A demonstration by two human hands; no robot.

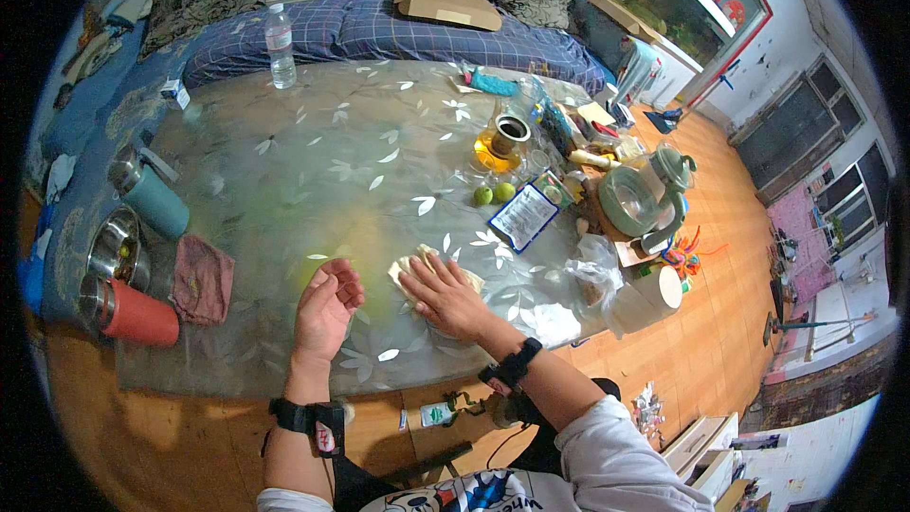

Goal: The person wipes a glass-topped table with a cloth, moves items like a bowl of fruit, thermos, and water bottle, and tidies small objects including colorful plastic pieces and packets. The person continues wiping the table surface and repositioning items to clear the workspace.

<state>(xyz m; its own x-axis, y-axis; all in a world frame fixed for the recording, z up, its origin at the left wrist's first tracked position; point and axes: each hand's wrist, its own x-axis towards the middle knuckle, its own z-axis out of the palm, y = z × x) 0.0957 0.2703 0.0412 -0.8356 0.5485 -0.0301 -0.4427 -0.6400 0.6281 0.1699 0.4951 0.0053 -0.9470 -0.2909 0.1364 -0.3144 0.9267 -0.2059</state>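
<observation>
My right hand (449, 296) lies flat over a cream cloth (469, 280), holding it down on the tabletop with its palm and fingers. The cloth's crumpled edges show beyond the fingers. To the left, my left hand (325, 309) is raised over the table, palm turned inward and fingers loosely curled, with nothing in it. Both wrists wear black straps. Under them is a table with a translucent leaf-patterned cover (284, 192). A folded dusty-pink cloth (203, 281) lies farther left, apart from my left hand.
Left edge: red tumbler (142, 313), teal tumbler (153, 199), steel bowl (117, 245). A water bottle (281, 50) stands at the back. Rightward are a glass teapot (498, 149), two green fruits (483, 195), a blue-edged packet (525, 217), a plastic bag (596, 267) and an electric kettle (665, 174).
</observation>
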